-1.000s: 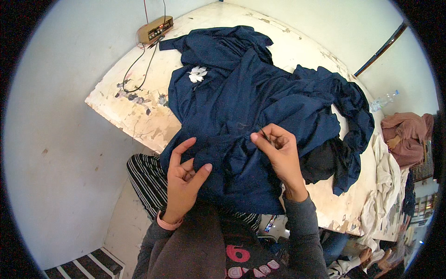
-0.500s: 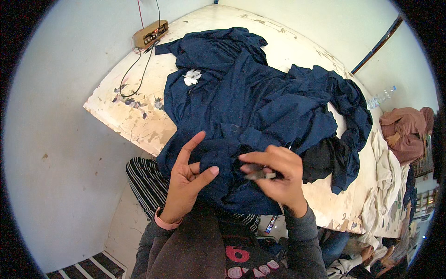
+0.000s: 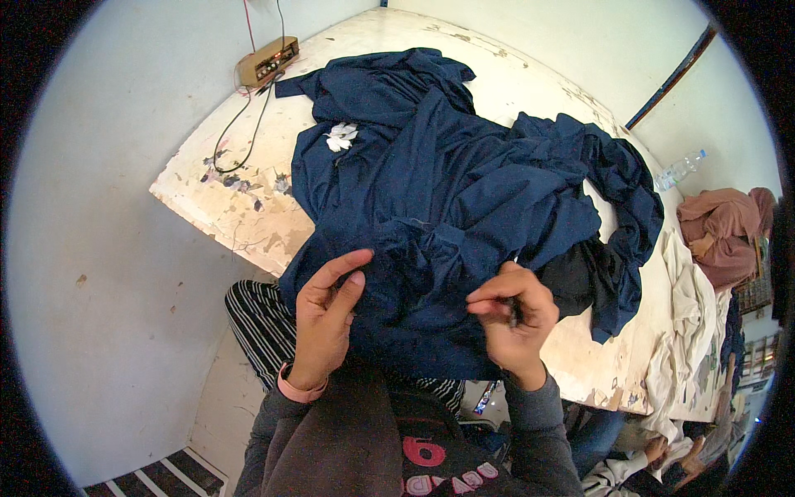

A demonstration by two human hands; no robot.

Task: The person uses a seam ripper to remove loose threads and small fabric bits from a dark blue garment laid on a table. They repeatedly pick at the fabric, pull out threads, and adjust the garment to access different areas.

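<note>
Pale blue walls [image 3: 99, 207], worn white table [image 3: 248, 211], small wooden box [image 3: 267, 62], daylight

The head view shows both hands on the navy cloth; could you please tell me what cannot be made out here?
- Head view: the small dark thing in the right hand is mostly covered by its fingers.
- The left hand palm side is hidden, pressed on the navy cloth.
- The tan box on the table is too small for detail.

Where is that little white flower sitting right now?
In the head view, the white flower lies on the navy cloth, toward its far left part, near the small tan box with wires.
</note>
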